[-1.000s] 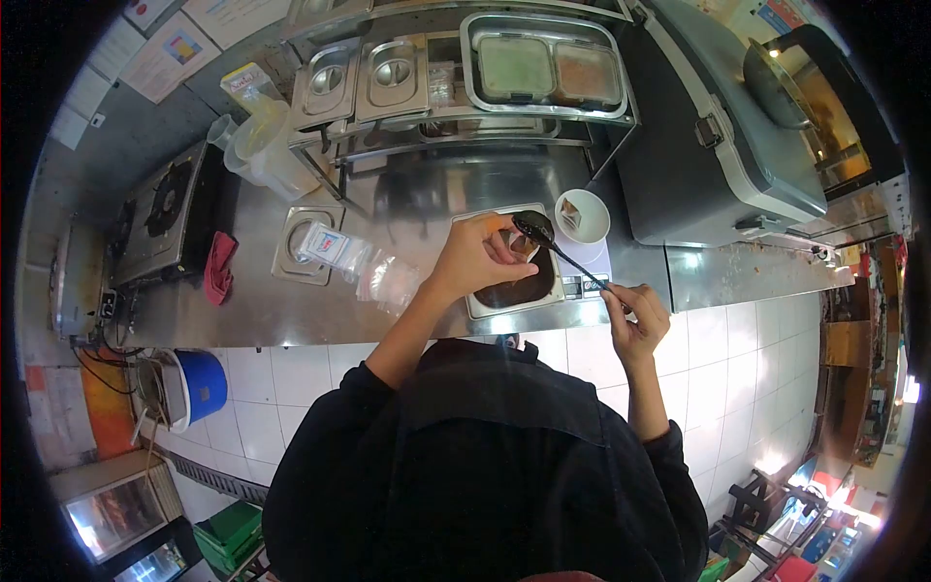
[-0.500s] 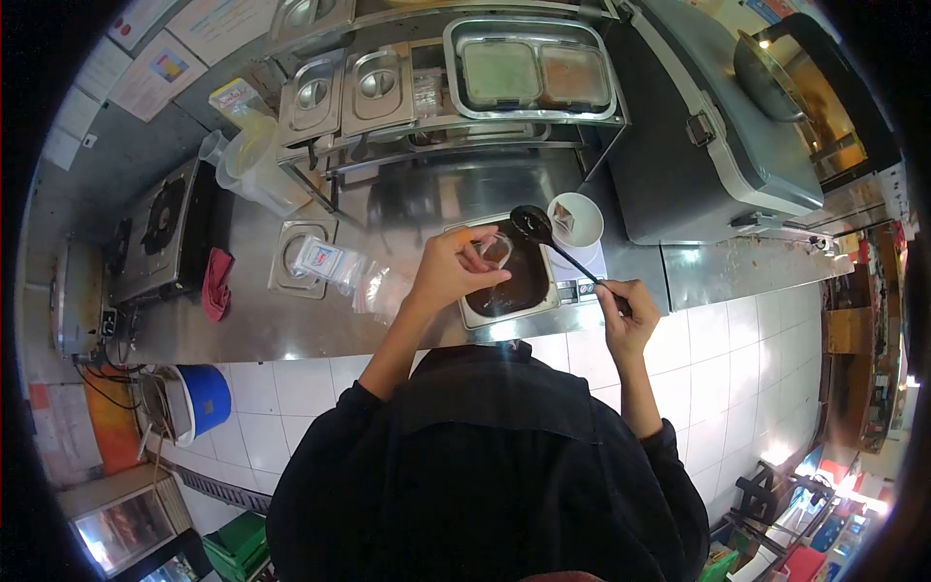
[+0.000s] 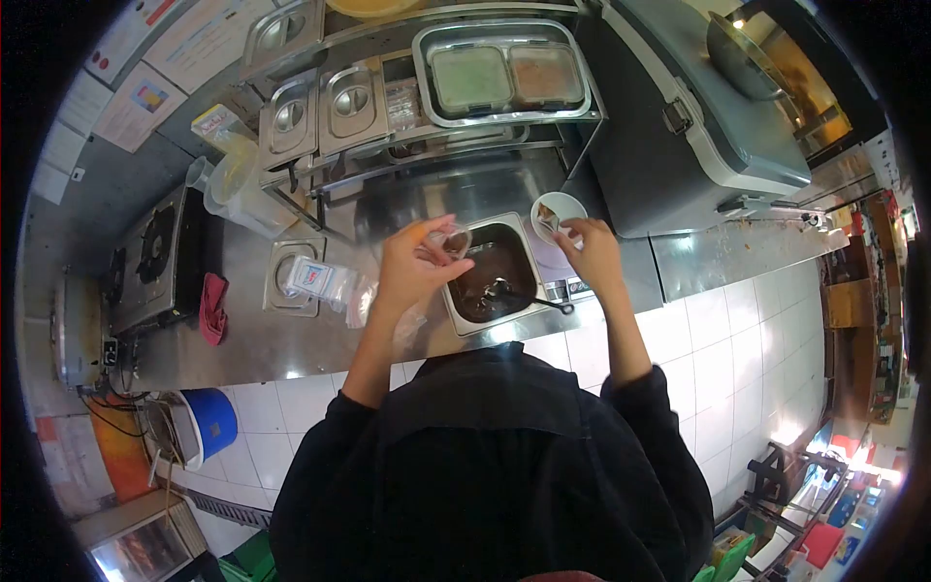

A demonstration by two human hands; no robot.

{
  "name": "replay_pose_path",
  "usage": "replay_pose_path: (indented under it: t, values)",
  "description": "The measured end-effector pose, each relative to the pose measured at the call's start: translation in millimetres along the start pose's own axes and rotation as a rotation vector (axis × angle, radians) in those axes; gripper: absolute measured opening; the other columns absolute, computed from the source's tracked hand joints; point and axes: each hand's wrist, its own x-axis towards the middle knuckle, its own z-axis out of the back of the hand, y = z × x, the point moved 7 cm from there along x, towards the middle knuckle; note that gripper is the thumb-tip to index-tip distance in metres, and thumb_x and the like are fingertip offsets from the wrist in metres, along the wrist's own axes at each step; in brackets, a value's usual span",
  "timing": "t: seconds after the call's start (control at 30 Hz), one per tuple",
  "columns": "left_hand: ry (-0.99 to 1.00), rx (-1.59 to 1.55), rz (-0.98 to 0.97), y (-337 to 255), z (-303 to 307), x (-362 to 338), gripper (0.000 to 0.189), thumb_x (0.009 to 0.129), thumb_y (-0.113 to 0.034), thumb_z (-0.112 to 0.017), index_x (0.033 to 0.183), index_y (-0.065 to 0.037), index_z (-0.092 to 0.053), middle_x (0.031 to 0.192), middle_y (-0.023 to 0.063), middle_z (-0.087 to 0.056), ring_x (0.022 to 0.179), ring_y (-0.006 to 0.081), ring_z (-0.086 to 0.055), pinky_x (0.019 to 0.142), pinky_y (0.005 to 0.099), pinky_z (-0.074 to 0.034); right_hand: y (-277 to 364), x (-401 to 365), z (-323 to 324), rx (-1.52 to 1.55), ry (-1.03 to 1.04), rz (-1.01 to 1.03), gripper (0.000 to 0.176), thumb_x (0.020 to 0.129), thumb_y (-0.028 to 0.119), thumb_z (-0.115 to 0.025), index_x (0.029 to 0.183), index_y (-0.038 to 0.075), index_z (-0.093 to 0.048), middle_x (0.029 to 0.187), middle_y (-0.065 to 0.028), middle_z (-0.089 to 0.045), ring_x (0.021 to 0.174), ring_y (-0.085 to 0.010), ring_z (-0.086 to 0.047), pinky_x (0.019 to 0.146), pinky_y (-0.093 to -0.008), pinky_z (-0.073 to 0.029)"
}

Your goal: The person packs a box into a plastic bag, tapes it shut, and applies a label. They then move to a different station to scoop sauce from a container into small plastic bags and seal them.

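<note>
My left hand (image 3: 415, 267) is curled around a small clear plastic bag (image 3: 454, 241) with something brown in it, held over the left edge of a steel pan (image 3: 531, 254) of dark brown sauce (image 3: 480, 267). Inside the pan rests a black ladle (image 3: 533, 299), its handle lying across the right rim. My right hand (image 3: 595, 257) has its fingertips drawn together at a white bowl (image 3: 572, 206). Whether they pinch anything is too small to make out. A small brown-filled packet (image 3: 546, 215) sits in that bowl, which stands on a white scale (image 3: 553, 260).
Left of the pan, plastic bags (image 3: 335, 284) lie on a lidded steel container (image 3: 281, 267). Farther left are a red cloth (image 3: 213, 308) and a stove (image 3: 155, 254). A steel rack (image 3: 335, 145) with lidded containers stands behind, and a large grey cooler box (image 3: 669, 145) at the right.
My right hand has let go of the ladle, which now lies in the pan, and has moved up to the white bowl. The view has shifted slightly.
</note>
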Motion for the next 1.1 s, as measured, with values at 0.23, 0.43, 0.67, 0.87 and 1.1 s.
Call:
replay_pose_path:
  t: [0.23,0.43,0.67,0.87,1.1]
  values:
    - [0.166,0.015,-0.121,-14,-71,45,0.061,0.059,-0.016,-0.084,0.113,-0.002,-0.06,0.096,0.0105,-0.063,0.066,0.0117,-0.064,0.059,0.0225,-0.052,-51,22,-41,-0.309,0.119,-0.142,0.02,0.074,0.025,-0.065,0.078,0.006,-0.068,0.073,-0.015,-0.065,0.069,-0.0343,-0.063,0.064,-0.0417,-0.051]
    - [0.255,-0.002,-0.138,4,-122,79,0.069,0.059,-0.018,-0.084,0.12,-0.003,-0.055,0.105,0.0097,-0.061,0.07,0.0116,-0.064,0.062,0.0232,-0.053,-31,21,49,0.015,-0.1,-0.275,0.019,0.074,0.021,-0.062,0.076,0.002,-0.067,0.066,-0.0145,-0.064,0.06,-0.0276,-0.064,0.059,-0.0352,-0.049]
    - [0.108,0.449,-0.482,-69,-135,64,0.088,0.049,-0.036,-0.086,0.126,-0.009,-0.05,0.118,0.012,-0.054,0.105,0.0256,-0.056,0.091,0.0402,-0.041,7,4,74,0.187,-0.057,-0.338,0.02,0.072,0.019,-0.061,0.072,0.0,-0.067,0.056,-0.011,-0.061,0.051,-0.0189,-0.06,0.054,-0.0284,-0.046]
    - [0.193,0.318,-0.46,-71,-129,47,0.07,0.048,-0.028,-0.082,0.112,-0.011,-0.06,0.106,0.009,-0.061,0.105,0.0269,-0.053,0.09,0.0388,-0.037,50,2,67,0.113,-0.05,-0.289,0.024,0.07,0.022,-0.062,0.069,-0.001,-0.066,0.056,-0.0123,-0.06,0.051,-0.0223,-0.061,0.054,-0.0295,-0.047]
    - [0.133,0.253,-0.403,-67,-95,38,0.066,0.05,-0.026,-0.083,0.111,-0.01,-0.062,0.1,0.0059,-0.064,0.078,0.0194,-0.056,0.072,0.0304,-0.046,70,10,53,0.075,0.034,-0.188,0.025,0.073,0.024,-0.063,0.064,0.002,-0.065,0.056,-0.0132,-0.06,0.051,-0.029,-0.059,0.053,-0.035,-0.046]
